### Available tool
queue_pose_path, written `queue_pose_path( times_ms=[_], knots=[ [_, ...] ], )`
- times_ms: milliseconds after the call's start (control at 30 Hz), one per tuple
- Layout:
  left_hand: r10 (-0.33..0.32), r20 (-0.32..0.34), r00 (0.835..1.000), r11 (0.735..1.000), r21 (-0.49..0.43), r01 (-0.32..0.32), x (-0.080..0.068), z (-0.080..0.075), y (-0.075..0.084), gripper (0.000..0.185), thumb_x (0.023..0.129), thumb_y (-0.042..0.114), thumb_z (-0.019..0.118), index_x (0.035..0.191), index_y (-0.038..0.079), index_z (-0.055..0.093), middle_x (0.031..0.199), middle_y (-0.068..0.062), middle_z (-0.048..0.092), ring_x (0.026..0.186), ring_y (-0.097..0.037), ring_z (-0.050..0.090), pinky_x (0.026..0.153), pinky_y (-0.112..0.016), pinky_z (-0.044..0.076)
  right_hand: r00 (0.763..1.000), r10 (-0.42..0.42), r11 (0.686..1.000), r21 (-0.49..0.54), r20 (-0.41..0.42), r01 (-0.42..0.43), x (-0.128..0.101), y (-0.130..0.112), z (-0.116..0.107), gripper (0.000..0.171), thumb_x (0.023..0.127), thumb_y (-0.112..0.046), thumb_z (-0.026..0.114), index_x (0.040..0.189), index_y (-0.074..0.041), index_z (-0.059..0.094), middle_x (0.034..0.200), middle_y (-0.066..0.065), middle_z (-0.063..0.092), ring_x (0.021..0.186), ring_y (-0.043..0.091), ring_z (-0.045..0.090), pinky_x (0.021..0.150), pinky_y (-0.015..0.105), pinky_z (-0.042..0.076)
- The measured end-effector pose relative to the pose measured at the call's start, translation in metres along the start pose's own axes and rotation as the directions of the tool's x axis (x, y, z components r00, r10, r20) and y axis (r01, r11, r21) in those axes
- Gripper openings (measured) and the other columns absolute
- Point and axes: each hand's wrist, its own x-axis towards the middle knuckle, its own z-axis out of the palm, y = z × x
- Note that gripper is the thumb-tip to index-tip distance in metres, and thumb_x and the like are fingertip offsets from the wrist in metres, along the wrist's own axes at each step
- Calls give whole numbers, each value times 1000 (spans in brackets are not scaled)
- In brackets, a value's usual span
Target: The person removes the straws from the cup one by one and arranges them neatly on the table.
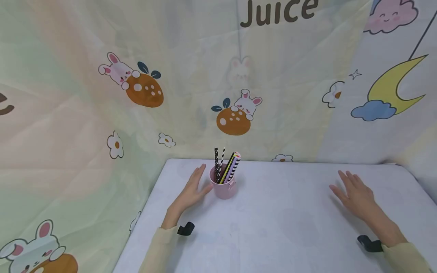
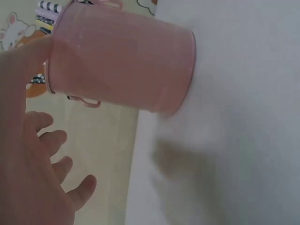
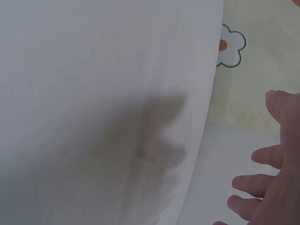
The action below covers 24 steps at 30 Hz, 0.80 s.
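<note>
Cream-sleeved, our left hand (image 1: 189, 192) spreads wide just beside the pink bucket (image 1: 223, 192); whether it touches, we cannot tell. Our right hand (image 1: 358, 198), loosely spread, hovers well apart. The upright bucket holds patterned sticks (image 1: 229, 169) near the white table's (image 1: 280, 220) far edge, before a printed cloth (image 1: 187, 76).

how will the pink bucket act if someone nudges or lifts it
The pink bucket would probably keep its shape when gripped, since its wall looks smooth and firm. It may tip if nudged near the rim, as the patterned sticks rise well above it. Those sticks would likely shift, since they lean at different angles.
</note>
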Motion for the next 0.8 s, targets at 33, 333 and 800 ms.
queue_pose_path(
  times_ms=[33,333,800],
  knots=[
    [5,6,1000,1000,-18,-5,1,-1,4,90,93,64,57,162,33,9,170,0,14,158,-28,5,122,-65,16,1000,-2,1000,2,6,2,1,-2,0,78,106,-46,44,156,6,14,156,42,13,145,61,7,100,85,15],
    [15,38,999,998,-56,-13,14,-1,29,91,90,66,60,162,34,14,169,-2,18,158,-28,10,123,-62,19,999,-26,999,40,33,24,10,-24,6,78,106,-46,44,155,8,18,154,42,18,144,60,11,102,84,16],
    [21,36,999,998,-54,-19,18,1,34,96,84,69,65,160,27,26,166,1,28,157,-28,13,123,-59,22,996,-60,998,24,61,59,20,-69,13,75,104,-44,51,153,8,27,152,41,28,140,59,24,106,80,23]
  ],
)
